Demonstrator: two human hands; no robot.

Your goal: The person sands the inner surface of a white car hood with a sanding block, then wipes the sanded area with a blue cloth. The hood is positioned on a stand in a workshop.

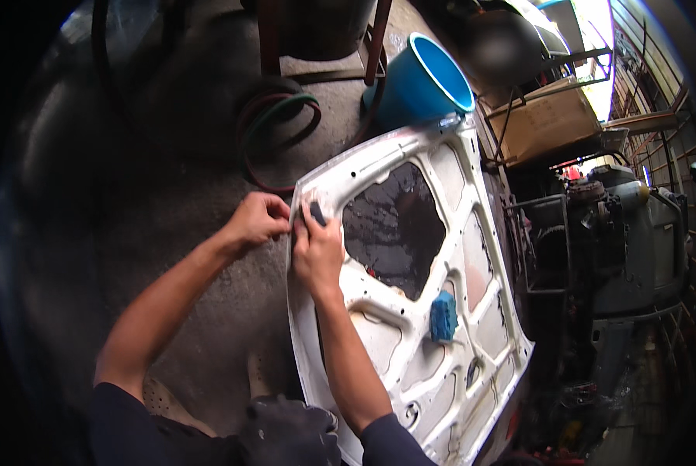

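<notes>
I'd keep the block (319,213) flat, pressure light, at the far-left corner of the panel (375,301), right grip (319,252) clamped on it, left grip (256,222) by the edge, can't tell if pinching.

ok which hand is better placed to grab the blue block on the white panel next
Probably the right hand: it is over the white panel, nearer the blue block, though it seems to hold a small dark piece. The left hand is farther, by the panel's left edge.
</notes>
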